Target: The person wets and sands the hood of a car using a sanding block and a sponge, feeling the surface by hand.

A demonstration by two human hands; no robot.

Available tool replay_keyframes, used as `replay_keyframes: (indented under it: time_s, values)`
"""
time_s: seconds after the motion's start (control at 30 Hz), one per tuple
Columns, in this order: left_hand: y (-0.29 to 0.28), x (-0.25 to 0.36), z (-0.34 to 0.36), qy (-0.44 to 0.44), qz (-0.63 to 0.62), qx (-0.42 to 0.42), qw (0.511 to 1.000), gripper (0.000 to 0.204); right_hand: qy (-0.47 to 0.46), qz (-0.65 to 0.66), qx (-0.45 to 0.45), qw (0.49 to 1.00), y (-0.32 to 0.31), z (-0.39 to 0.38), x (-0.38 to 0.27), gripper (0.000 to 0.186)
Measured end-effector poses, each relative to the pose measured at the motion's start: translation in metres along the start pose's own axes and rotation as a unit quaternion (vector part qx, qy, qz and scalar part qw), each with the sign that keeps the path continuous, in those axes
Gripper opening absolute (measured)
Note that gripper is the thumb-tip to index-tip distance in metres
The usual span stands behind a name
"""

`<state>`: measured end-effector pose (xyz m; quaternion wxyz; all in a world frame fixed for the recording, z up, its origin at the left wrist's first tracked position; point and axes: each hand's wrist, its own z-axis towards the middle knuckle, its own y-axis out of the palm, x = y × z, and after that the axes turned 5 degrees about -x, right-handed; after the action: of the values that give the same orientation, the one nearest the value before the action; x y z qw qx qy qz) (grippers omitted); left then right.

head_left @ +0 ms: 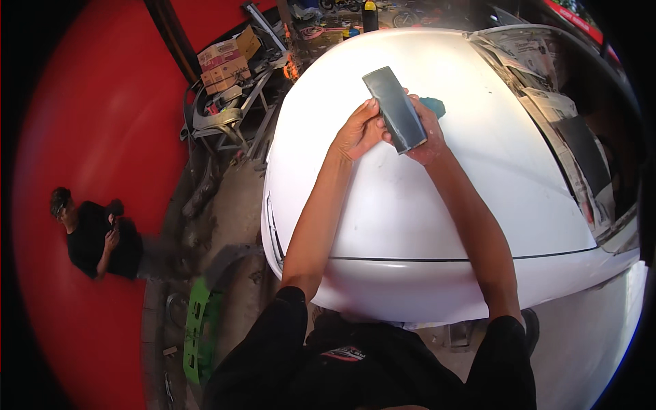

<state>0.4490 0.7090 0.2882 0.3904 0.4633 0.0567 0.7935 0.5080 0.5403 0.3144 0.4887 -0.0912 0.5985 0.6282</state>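
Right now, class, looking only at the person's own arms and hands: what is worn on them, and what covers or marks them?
Both forearms are bare from the hands to above the elbow. The left hand and right hand wear no gloves; no ring, watch or band shows. Short black sleeves cover the upper arms, part of a black shirt with a small red and white print on its chest.

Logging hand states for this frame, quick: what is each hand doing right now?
Left hand: closed on the left edge of the dark sanding block.
Right hand: closed on the block's lower right side, above the white car hood.
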Motion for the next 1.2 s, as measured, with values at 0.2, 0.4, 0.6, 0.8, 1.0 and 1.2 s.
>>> replay_keyframes:
  time_s: [0.2,0.4,0.6,0.8,1.0,1.2]
  values:
    - [0.011,0.034,-0.022,0.094,0.033,0.169,0.981,0.052,-0.01,-0.209,0.096,0.973,0.009,-0.004,0.026,0.043]
    - [-0.077,0.113,-0.095,-0.129,0.801,0.289,0.508,0.06,-0.304,-0.789,0.24,0.476,-0.037,0.007,-0.004,0.05]
    - [-0.144,0.065,-0.159,-0.123,0.838,0.181,0.5,0.054,-0.055,-0.92,0.271,0.276,-0.073,0.02,0.015,0.072]
    - [-0.136,0.082,-0.177,-0.097,0.823,0.138,0.542,0.049,-0.019,-0.939,0.202,0.276,-0.076,0.04,-0.013,0.063]
    - [-0.178,0.092,-0.16,-0.087,0.814,0.081,0.569,0.048,0.04,-0.93,0.223,0.29,-0.071,0.045,0.004,0.054]
    - [-0.335,0.135,-0.061,-0.097,0.819,0.134,0.549,0.042,0.06,-0.926,0.24,0.284,-0.046,0.052,0.002,0.049]
